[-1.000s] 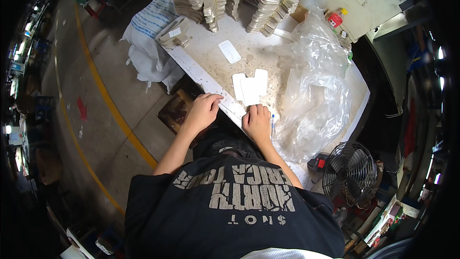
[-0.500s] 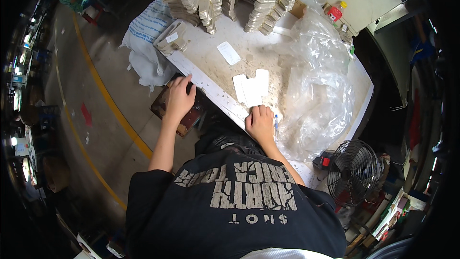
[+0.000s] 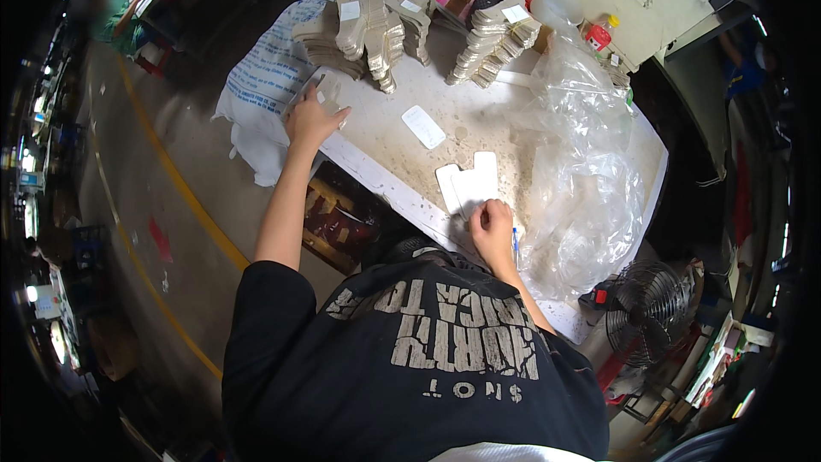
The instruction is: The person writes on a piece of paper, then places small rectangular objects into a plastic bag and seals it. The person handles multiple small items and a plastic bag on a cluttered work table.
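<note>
My left hand has its fingers and thumb around the near end of a small low stack of grey cut-out pieces, at the table's left edge. A white tag lies on that stack. My right hand is curled, thumb and forefinger together, at the near end of some overlapping white cards; whatever its fingertips pinch is hidden. A blue pen lies beside that hand. Farther up the table lies a single white card with rounded corners.
Taller stacks of grey cut-out pieces stand at the back, another stack right of them. Crumpled clear plastic covers the table's right side. A white printed sack hangs at the left edge. A black fan stands at right.
My left hand has moved forward from the table's near-left edge to the small grey stack. My right hand's fingers have curled in beside the white cards. The whole view has shifted slightly.
</note>
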A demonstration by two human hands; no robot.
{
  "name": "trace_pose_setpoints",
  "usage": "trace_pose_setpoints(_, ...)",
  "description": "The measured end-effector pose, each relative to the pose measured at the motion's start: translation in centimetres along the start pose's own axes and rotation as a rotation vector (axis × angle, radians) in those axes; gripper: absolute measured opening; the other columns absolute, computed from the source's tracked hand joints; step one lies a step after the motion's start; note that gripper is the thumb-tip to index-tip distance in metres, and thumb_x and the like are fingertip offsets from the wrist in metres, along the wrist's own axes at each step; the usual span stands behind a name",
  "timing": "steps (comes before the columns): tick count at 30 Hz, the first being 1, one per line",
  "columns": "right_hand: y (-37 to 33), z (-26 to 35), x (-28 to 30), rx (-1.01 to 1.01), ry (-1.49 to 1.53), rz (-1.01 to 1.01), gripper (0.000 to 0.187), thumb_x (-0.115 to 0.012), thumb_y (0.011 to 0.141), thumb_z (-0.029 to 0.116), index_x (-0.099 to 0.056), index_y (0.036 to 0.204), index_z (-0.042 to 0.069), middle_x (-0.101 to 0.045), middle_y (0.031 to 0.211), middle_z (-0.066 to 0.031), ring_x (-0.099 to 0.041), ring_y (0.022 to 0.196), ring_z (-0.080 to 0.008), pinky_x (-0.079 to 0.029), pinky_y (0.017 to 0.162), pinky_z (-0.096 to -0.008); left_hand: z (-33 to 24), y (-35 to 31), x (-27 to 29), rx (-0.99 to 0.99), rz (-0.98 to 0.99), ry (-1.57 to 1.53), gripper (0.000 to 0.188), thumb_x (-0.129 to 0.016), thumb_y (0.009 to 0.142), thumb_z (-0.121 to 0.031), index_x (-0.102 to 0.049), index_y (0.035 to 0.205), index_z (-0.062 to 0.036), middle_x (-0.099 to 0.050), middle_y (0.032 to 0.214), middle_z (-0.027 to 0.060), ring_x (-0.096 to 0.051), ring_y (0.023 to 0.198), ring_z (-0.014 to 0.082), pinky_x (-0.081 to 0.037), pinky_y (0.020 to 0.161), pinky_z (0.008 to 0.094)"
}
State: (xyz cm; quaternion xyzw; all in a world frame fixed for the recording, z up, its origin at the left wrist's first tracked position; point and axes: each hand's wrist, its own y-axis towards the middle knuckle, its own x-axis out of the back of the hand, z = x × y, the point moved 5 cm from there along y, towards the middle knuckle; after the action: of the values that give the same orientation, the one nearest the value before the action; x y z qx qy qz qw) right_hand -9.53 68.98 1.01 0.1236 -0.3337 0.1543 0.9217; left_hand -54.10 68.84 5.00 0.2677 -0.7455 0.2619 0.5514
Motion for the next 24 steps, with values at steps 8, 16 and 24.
trace_pose_setpoints(8, 10.4, 3.5, -6.2, 0.182, -0.072, 0.07, 0.02, -0.069, 0.091, 0.015, -0.066, 0.105, 0.001, -0.064, 0.101, -0.0191, -0.059, 0.098, -0.0381, -0.05, 0.086, -0.047, 1.5, 2.5, 0.4, -0.096, 0.145, -0.19, 0.099, -0.075, 0.084, -0.065, -0.047, 0.153, 0.0017, -0.062, 0.143, 0.0264, -0.059, 0.134, 0.0414, -0.047, 0.111, 0.044)
trace_pose_setpoints(16, 15.7, 5.7, -12.7, 0.058, -0.467, 0.202, 0.058, -0.079, 0.087, 0.031, -0.056, 0.132, 0.003, -0.054, 0.131, -0.0198, -0.053, 0.121, -0.0415, -0.047, 0.098, -0.0561, 5.3, 6.8, -1.8, -0.122, 0.591, -0.396, 0.061, -0.064, 0.101, -0.042, -0.062, 0.133, 0.0093, -0.071, 0.126, 0.0255, -0.07, 0.113, 0.0345, -0.053, 0.096, 0.0403)
trace_pose_setpoints(24, 15.9, 3.7, -11.2, 0.049, -0.321, 0.217, 0.063, -0.084, 0.082, 0.03, -0.055, 0.129, 0.0, -0.058, 0.127, -0.0224, -0.057, 0.115, -0.0427, -0.051, 0.096, -0.0509, 6.4, 6.5, -2.7, 0.199, 0.89, -0.647, 0.057, -0.074, 0.097, -0.04, -0.063, 0.138, -0.0011, -0.072, 0.124, 0.01, -0.068, 0.112, 0.0217, -0.054, 0.095, 0.0386)
